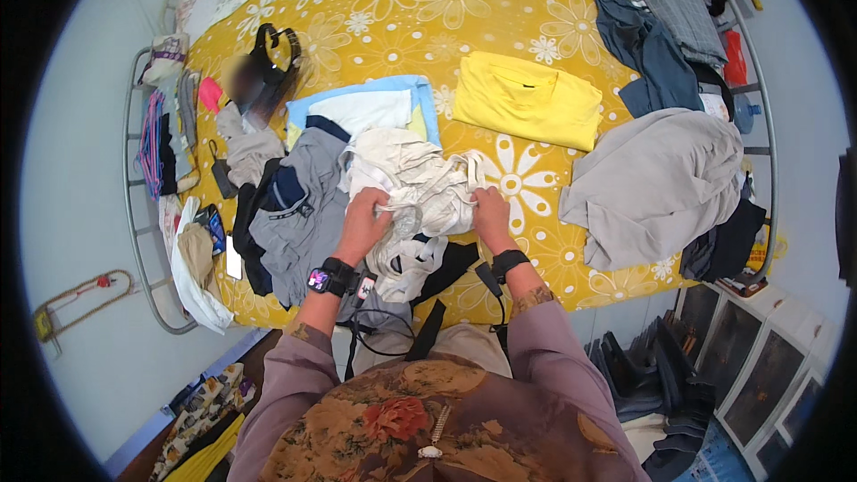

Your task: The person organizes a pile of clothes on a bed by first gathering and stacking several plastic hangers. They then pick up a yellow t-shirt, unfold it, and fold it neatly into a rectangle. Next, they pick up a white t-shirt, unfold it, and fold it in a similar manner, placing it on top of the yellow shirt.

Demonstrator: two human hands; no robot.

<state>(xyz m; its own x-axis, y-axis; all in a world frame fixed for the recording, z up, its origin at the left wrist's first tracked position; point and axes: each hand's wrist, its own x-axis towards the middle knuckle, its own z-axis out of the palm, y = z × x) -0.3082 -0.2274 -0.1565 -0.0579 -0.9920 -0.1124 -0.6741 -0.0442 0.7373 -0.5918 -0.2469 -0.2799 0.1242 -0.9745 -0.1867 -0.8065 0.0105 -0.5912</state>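
Note:
My left hand [364,223] pinches the left part of a crumpled off-white garment [414,164], and my right hand [492,215] grips its right edge near some thin straps. The garment lies bunched on a bed with a yellow flowered sheet [385,7]. Grey clothing [291,241] touches it on the left, beside my left wrist. Behind it are stacked light blue and white folded cloths [365,102]. A yellow T-shirt [529,97] lies folded further right. Below my hands, more white cloth [405,278] overlaps a black garment [448,271].
A large light grey cloth [653,184] is heaped at the right, with dark blue-grey clothing [646,53] behind it. Metal rails [130,207] bound the bed at both ends. A phone [234,258] lies at the left. Cables hang between my forearms.

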